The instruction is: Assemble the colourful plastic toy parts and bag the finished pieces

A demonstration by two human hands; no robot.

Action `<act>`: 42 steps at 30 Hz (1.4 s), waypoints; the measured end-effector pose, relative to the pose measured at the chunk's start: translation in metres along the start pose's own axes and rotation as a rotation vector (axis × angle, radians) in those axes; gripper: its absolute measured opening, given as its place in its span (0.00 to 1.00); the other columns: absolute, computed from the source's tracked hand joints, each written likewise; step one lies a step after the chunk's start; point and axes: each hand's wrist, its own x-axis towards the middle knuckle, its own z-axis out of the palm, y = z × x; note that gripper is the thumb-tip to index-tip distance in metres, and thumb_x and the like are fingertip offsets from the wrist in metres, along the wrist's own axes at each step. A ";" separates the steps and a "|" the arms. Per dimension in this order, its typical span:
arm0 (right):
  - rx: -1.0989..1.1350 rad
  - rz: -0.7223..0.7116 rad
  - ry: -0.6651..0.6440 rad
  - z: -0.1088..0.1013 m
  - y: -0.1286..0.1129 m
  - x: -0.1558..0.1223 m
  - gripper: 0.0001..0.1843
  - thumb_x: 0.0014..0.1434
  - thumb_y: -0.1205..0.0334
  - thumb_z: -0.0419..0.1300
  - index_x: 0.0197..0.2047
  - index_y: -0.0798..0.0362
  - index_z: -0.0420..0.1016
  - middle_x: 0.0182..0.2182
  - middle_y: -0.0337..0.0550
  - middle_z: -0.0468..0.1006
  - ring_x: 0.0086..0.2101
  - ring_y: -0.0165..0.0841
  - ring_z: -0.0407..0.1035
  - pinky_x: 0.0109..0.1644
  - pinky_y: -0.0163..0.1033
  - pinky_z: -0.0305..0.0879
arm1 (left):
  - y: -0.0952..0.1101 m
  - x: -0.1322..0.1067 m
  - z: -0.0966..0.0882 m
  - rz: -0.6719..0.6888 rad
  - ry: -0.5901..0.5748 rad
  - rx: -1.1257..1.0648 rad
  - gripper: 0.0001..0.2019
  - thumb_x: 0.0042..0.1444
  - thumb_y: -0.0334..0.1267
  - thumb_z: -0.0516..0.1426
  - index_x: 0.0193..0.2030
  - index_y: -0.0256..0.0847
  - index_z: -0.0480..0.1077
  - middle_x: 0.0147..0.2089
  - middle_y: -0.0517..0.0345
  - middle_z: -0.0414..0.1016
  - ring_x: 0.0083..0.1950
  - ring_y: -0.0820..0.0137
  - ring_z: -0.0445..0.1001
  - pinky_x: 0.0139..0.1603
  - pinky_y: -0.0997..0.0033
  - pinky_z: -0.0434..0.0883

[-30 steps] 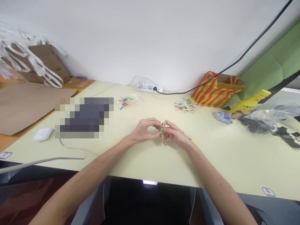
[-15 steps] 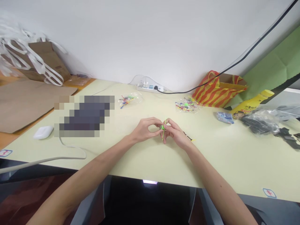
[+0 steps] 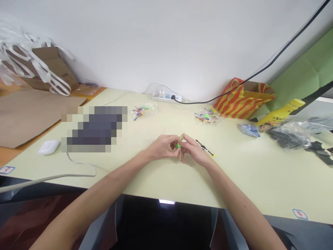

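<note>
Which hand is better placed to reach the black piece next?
Probably the right hand: the black piece lies right beside it, while the left hand is on its other side. Both hold the green piece, so the right would have to let go.

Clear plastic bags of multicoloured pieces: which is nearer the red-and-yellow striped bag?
The right clear bag, just left of the striped bag; the left clear bag lies farther off.
</note>
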 end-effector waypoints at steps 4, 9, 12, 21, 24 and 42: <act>0.012 0.016 -0.010 0.000 0.001 0.001 0.15 0.65 0.48 0.59 0.37 0.49 0.61 0.30 0.36 0.75 0.24 0.30 0.71 0.25 0.35 0.66 | 0.003 0.000 0.002 -0.076 -0.121 -0.014 0.07 0.58 0.34 0.58 0.43 0.42 0.66 0.27 0.67 0.72 0.24 0.76 0.68 0.27 0.78 0.63; 0.040 0.038 -0.006 -0.004 0.002 0.000 0.14 0.64 0.50 0.60 0.35 0.48 0.61 0.28 0.35 0.72 0.23 0.30 0.70 0.21 0.33 0.61 | 0.001 0.001 0.006 -0.057 -0.159 -0.061 0.07 0.60 0.34 0.56 0.44 0.43 0.62 0.26 0.68 0.70 0.22 0.77 0.64 0.25 0.78 0.61; 0.025 0.041 -0.017 -0.005 0.002 -0.002 0.10 0.64 0.54 0.58 0.36 0.49 0.63 0.28 0.36 0.73 0.23 0.29 0.69 0.21 0.32 0.59 | 0.002 0.001 0.007 -0.072 -0.161 -0.085 0.08 0.59 0.33 0.56 0.43 0.43 0.61 0.26 0.68 0.69 0.22 0.78 0.63 0.26 0.79 0.61; 0.079 0.023 0.016 -0.014 -0.003 -0.002 0.08 0.64 0.57 0.55 0.35 0.49 0.60 0.15 0.32 0.67 0.15 0.28 0.56 0.16 0.30 0.48 | -0.001 0.000 0.007 -0.108 -0.198 -0.095 0.09 0.56 0.30 0.55 0.43 0.43 0.62 0.24 0.72 0.61 0.22 0.78 0.59 0.25 0.79 0.59; 0.121 -0.012 0.030 -0.017 -0.008 -0.002 0.07 0.63 0.57 0.56 0.36 0.48 0.60 0.18 0.34 0.72 0.16 0.29 0.60 0.16 0.31 0.54 | -0.004 0.000 0.008 -0.121 -0.175 -0.073 0.08 0.58 0.33 0.56 0.44 0.43 0.62 0.25 0.70 0.64 0.24 0.77 0.63 0.27 0.78 0.62; -0.023 -0.067 0.243 -0.018 -0.011 -0.001 0.17 0.59 0.51 0.68 0.43 0.49 0.68 0.27 0.32 0.72 0.20 0.29 0.71 0.21 0.32 0.58 | -0.014 0.002 -0.013 -0.050 0.021 0.184 0.08 0.65 0.39 0.57 0.48 0.42 0.70 0.41 0.56 0.75 0.43 0.69 0.75 0.48 0.68 0.72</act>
